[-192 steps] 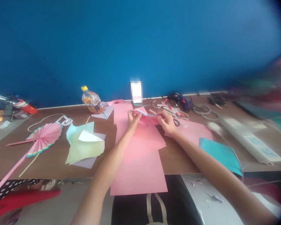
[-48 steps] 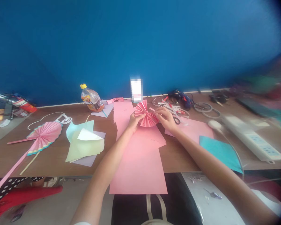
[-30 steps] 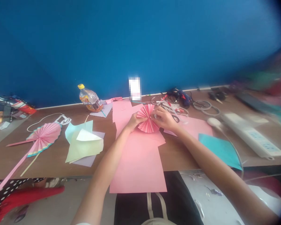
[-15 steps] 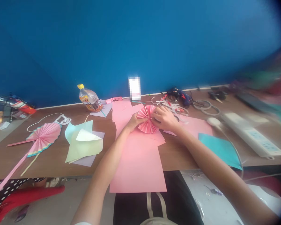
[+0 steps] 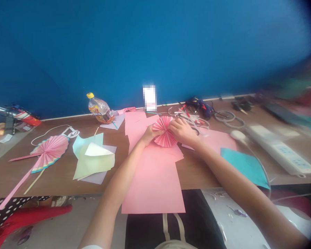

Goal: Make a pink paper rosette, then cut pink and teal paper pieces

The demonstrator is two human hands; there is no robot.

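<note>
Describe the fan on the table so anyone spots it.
On the brown table below the blue wall, look left. The pleated pink fan lies there; unlike the rosette in the left hand, it has a blue-yellow edge and long strips.

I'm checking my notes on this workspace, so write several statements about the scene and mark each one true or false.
1. The left hand and right hand are both at the pleated pink disc. True.
2. The bottle has a blue cap. False: its cap is yellow.
3. The power strip lies on the left side of the table. False: it lies on the right.
4. The pink fan has blue and yellow along its edge. True.
</note>
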